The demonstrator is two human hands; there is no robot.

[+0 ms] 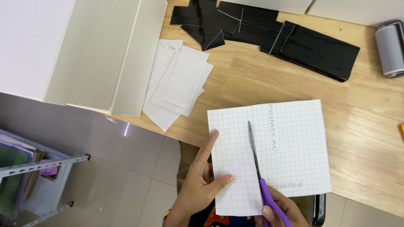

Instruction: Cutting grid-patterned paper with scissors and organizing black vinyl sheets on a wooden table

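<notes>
Across the upper left of the frame lie large white boards [84, 50], overlapping and hanging past the edge of the wooden table [362, 138], which fills the right and top. In the lower left corner stands a metal shelf rack [38, 166] holding a clear bin [25, 176] packed with upright sheets in green, purple and pink. Along the top of the frame, right of centre, glossy black sheets [313, 50] lie in loose stacks, some cut into smaller pieces. Just left of centre, a fan of small white backing papers [176, 84] rests at the table edge beside the boards. At the far right edge sits a grey roller [390, 49].

In the lower middle, a white gridded sheet [269, 151] lies half on the table, its near part overhanging. The left hand [200, 185] pinches its left edge, thumb on top, forefinger stretched up along the margin, the other fingers under the paper. The right hand [280, 210], at the bottom edge, is closed around the purple handles of scissors [257, 168], whose thin blades point up the sheet's middle, nearly pressed together.
</notes>
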